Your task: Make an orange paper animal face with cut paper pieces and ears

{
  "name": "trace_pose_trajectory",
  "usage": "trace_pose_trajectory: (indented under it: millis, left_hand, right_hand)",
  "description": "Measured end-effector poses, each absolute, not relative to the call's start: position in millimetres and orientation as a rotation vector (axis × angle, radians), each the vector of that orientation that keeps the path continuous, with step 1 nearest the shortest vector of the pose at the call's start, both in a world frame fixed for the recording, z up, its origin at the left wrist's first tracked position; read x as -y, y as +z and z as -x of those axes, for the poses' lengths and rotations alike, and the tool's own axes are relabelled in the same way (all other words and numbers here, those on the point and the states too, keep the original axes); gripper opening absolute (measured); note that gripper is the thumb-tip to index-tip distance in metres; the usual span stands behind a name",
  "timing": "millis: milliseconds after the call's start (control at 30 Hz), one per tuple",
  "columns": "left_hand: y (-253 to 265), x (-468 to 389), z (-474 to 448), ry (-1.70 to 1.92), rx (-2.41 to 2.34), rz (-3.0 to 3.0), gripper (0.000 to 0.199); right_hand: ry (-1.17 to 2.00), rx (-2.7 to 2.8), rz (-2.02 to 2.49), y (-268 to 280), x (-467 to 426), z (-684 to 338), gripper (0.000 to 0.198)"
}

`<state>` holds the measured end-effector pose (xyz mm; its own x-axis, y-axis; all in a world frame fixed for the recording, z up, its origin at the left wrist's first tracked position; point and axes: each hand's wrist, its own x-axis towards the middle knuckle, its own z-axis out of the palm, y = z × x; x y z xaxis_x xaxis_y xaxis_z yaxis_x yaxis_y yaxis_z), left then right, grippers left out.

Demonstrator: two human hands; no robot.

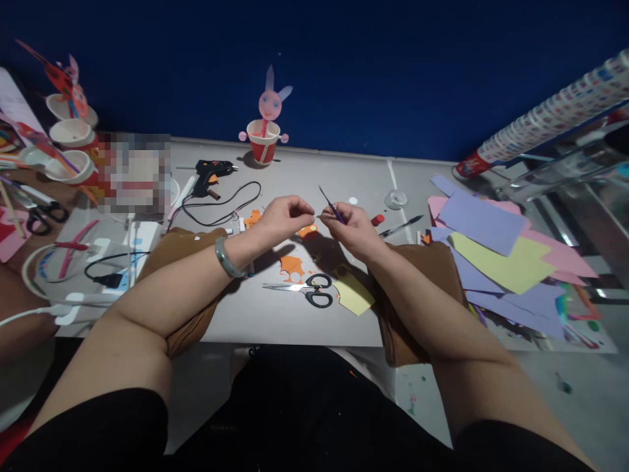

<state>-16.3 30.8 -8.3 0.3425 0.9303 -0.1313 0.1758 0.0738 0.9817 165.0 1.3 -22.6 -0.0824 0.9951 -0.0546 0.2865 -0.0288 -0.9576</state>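
My right hand (351,226) is closed around a slim pen-like tool (336,212), dark at its pointed end and purple lower down. Opposite it, my left hand (287,219) has thumb and fingers drawn together in a pinch; whatever lies between them is too small to make out. The fingertips of both hands nearly meet. Just below them lies a small orange piece (308,231). Closer to me are a cut orange paper scrap (291,267), black-handled scissors (314,288) lying partly spread, and a yellow paper piece (354,295).
Brown cushions (422,278) lie under both forearms. A black glue gun (210,177) with its cord lies behind the left hand. A paper cup with a pink rabbit figure (265,134) stands at the back. Coloured paper (491,223) and stacked cups (550,118) are at right.
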Motion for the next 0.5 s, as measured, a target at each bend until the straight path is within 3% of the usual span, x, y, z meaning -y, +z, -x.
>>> trace_pose_trajectory:
  millis: [500]
  left_hand:
    - [-20, -31, 19, 0.809, -1.050, -1.537, 0.002]
  right_hand:
    - [1.128, 1.529, 1.363, -19, 2, -161, 0.025]
